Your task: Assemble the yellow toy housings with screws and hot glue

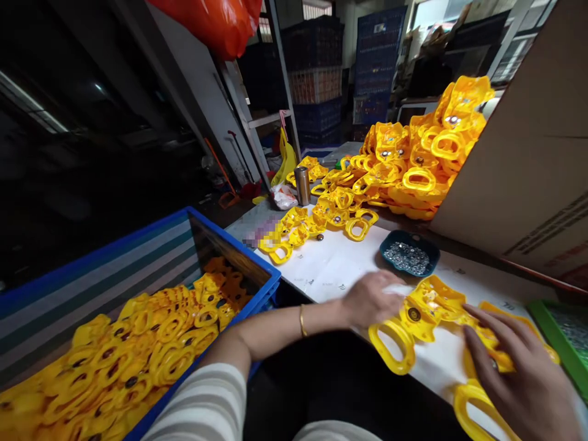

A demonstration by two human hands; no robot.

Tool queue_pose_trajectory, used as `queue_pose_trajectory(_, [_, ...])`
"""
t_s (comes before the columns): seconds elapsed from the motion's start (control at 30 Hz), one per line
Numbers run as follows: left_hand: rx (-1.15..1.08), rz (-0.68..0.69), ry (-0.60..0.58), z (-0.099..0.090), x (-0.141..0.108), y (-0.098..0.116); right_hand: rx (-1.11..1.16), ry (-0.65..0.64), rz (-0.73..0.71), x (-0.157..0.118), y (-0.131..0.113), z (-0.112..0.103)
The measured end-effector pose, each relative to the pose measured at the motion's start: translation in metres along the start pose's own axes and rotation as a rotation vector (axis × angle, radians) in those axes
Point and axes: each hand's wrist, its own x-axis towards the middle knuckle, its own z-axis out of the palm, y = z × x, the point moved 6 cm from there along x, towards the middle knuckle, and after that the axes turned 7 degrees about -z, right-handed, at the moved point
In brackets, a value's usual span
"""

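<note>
My left hand (pixel 373 301), slightly blurred, is closed at the left edge of a yellow plastic part (pixel 425 315); what its fingers hold is hidden. That part has an oval ring-shaped handle and a dark round piece set in it. Over the right side of the yellow parts is my right hand (pixel 528 361), thumb and fingers apart, fingertips at or just above the plastic. Another yellow part (pixel 475 407) with an oval ring lies partly beneath this hand. Beyond my left hand stands a dark teal bowl (pixel 388 252) of small shiny metal pieces.
A blue-rimmed crate (pixel 229 242) at left holds many yellow parts. More form a tall heap (pixel 413 159) beside a cardboard panel (pixel 519 165). A metal cylinder (pixel 302 187) stands near the table's far left edge; a green tray (pixel 558 343) sits far right.
</note>
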Motion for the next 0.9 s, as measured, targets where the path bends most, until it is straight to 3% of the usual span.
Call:
queue_pose_trajectory(0.1, [0.317, -0.459, -0.098, -0.037, 0.014, -0.109, 0.086, -0.051, -0.108, 0.079, -0.031, 0.042])
queue_pose_trajectory(0.13, [0.362, -0.540, -0.099, -0.048, 0.018, -0.137, 0.098, -0.114, -0.123, 0.104, -0.036, 0.062])
queue_pose_trajectory(0.2, [0.406, -0.621, -0.119, -0.061, 0.024, -0.179, 0.027, -0.301, -0.126, 0.146, -0.041, 0.107])
queue_pose_trajectory(0.27, [0.422, -0.650, -0.160, -0.063, 0.031, -0.205, -0.034, -0.443, -0.113, 0.177, -0.040, 0.149])
queue_pose_trajectory(0.37, [0.439, -0.673, -0.245, -0.056, 0.041, -0.228, -0.068, -0.478, -0.083, 0.208, -0.032, 0.194])
queue_pose_trajectory(0.47, [0.454, -0.696, -0.310, -0.050, 0.054, -0.243, -0.085, -0.461, -0.017, 0.229, -0.021, 0.222])
queue_pose_trajectory(0.7, [0.468, -0.680, -0.396, -0.048, 0.075, -0.264, -0.090, -0.398, 0.063, 0.277, -0.007, 0.247])
queue_pose_trajectory(0.9, [0.461, -0.699, -0.364, -0.054, 0.083, -0.293, -0.068, -0.417, 0.119, 0.306, 0.000, 0.268])
